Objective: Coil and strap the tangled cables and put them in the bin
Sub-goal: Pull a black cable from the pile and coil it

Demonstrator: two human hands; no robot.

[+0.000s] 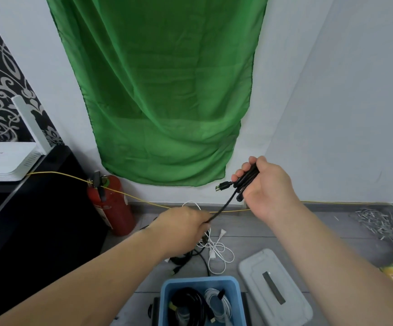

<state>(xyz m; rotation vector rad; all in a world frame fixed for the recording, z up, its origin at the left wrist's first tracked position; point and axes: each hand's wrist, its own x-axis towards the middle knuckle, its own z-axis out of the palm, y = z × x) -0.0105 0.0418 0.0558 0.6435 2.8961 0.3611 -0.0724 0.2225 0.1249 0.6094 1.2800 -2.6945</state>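
**Hands on the black cable (223,207)**

Right hand (268,184) is raised in front of the green cloth (162,90) on the wall, its fingers curled round a bunch of loops of the black cable. A USB plug (221,186) sticks out to the left of that bunch. From the loops one strand runs down and to the left into the left hand (181,227), which is lower and grips the strand in a closed fist; how its fingertips lie cannot be seen from behind.

Under the left hand, loose white cable (216,252) and more dark cables (183,257) lie tangled on the grey floor. Nearer the camera stands the blue bin (200,280), with a coiled black lead (188,302) and a coiled white lead (219,302) inside it. A grey lid (256,269) lies on the floor just right of the bin.

A red fire extinguisher (113,208) stands by the wall at left, and a thin yellow wire (61,176) runs across it.
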